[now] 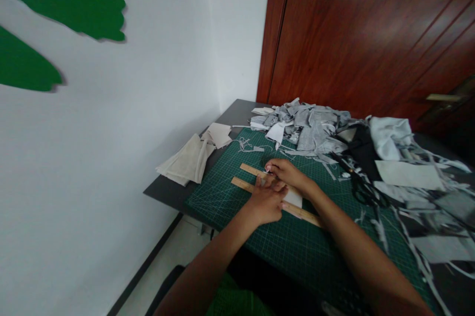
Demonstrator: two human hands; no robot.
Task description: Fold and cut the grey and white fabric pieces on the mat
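My left hand [266, 202] lies with fingers spread across a pale piece of fabric [294, 198] and a wooden ruler [305, 215], pressing down on both. A second wooden ruler [249, 169] runs roughly parallel, farther from me, partly beneath my hands. My right hand [286, 172] is closed in a pinch by the far ruler. Something small and whitish shows at its fingertips, too small to name. All of this rests on a green cutting mat [218, 192] with a printed grid.
Folded cream fabric pieces [185, 160] lie at the table's left edge by the wall. A heap of grey and white scraps [311, 125] covers the back. Black scissors [361, 187] and more fabric strips [426, 202] lie at right. Loose threads [244, 144] are scattered on the mat.
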